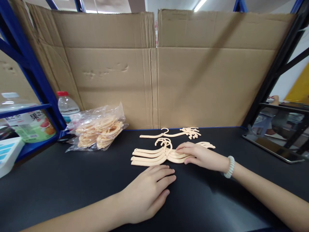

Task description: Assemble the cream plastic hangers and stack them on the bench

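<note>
Stack point(154, 155): small cream plastic hangers, laid flat and nested one on another, hooks together at the middle. Sits on the black bench point(60, 180), mid-width, well in front of the cardboard wall. Landmark for all below.
Right hand point(198, 155): palm down on the right arm of the stack, fingers flat and close together, pressing rather than gripping. Not clamped on anything. White bead bracelet point(229, 167) at the wrist.
Left hand point(147, 190): flat on the bench just in front of the stack, fingertips nearly at its near edge; contact cannot be told. Fingers loosely together, holding nothing.
Loose hangers point(180, 132): just behind the stack, one long piece lying flat with a small tangle of hooks at its right end. Apart from the stack.
Bag point(98, 130): clear plastic, left of the stack and a little behind, full of cream pieces of the same colour. Mouth cannot be made out.
Progress, as judged: several hangers already squared into one pile; the loose ones behind and the bagful look like what is left. Most of the work seems still ahead.
Bottle point(67, 106): red cap, far left behind the bag, by the blue rack post point(29, 64).
Cardboard point(154, 74): stands upright behind everything, two sheets meeting above the stack.
Tablet point(272, 148): far right of the stack, lying flat, dark screen reflecting the room.
</note>
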The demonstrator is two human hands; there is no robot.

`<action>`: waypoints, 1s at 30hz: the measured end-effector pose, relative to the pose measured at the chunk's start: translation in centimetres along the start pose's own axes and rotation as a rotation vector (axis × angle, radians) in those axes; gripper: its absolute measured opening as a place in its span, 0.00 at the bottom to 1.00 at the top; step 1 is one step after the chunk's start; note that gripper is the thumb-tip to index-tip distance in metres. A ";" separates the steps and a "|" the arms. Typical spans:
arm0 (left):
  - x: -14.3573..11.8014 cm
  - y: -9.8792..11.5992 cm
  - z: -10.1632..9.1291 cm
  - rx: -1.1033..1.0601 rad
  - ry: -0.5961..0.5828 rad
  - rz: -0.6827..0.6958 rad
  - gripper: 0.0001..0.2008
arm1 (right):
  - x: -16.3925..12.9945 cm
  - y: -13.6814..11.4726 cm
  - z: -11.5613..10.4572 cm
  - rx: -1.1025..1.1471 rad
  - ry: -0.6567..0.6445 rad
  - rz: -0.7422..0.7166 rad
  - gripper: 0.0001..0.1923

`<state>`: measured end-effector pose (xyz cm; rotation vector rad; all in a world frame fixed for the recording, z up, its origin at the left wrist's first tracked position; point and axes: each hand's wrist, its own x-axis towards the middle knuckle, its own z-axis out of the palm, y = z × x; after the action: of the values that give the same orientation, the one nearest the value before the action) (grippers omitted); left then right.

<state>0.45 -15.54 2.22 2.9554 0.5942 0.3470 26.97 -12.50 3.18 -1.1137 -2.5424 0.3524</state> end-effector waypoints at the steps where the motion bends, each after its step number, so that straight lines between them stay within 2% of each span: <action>1: 0.0 0.0 0.0 -0.002 -0.001 -0.001 0.20 | 0.0 0.1 -0.1 0.008 -0.002 0.000 0.17; 6: 0.0 0.0 0.0 0.007 -0.007 -0.004 0.20 | 0.1 0.6 0.0 0.011 -0.006 0.008 0.17; 9: 0.0 0.0 0.0 0.012 -0.012 -0.003 0.20 | 0.0 0.5 0.0 -0.047 0.041 -0.008 0.19; 14: -0.1 0.1 0.0 0.000 0.001 0.008 0.20 | -0.1 -1.5 0.6 -0.203 0.186 -0.189 0.10; 20: 0.3 0.2 -0.4 -0.058 0.030 0.028 0.17 | 0.0 -4.3 2.7 -0.270 0.075 -0.343 0.12; 25: 0.3 0.2 -0.3 -0.076 0.068 0.035 0.20 | 0.0 -3.8 2.7 -0.149 0.072 -0.308 0.10; 30: 0.2 0.2 -0.2 -0.072 0.080 0.042 0.21 | -0.1 -3.4 2.6 -0.167 0.090 -0.323 0.10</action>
<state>0.61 -15.65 2.51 2.9000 0.5171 0.4816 23.71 -15.06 2.05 -0.7321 -2.6489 0.0070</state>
